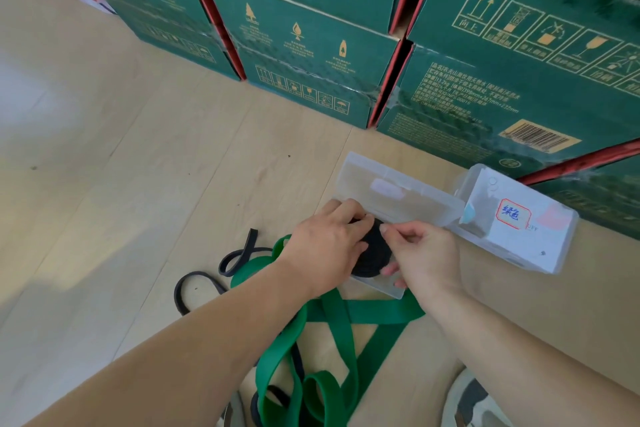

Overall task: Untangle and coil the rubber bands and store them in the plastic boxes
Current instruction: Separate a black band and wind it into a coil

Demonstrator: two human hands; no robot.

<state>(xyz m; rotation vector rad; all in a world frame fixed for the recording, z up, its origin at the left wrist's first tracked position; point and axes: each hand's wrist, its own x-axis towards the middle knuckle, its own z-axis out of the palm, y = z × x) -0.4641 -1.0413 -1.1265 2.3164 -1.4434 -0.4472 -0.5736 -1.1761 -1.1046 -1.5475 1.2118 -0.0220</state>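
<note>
A coiled black rubber band point(374, 255) sits in an open clear plastic box point(377, 282) on the wooden floor. My left hand point(325, 246) presses on the coil from the left, and my right hand point(420, 253) pinches its top edge from the right. The box's lid point(398, 184) stands open behind the coil. A wide green rubber band point(332, 340) lies tangled on the floor under my forearms. A loose dark band point(221, 270) curls on the floor to the left. A second clear box point(519, 222) with a white label stands at the right.
Stacked green cardboard cartons point(311, 55) form a wall right behind the boxes. Open wooden floor point(104, 166) stretches to the left. A grey shoe point(474, 399) shows at the bottom right.
</note>
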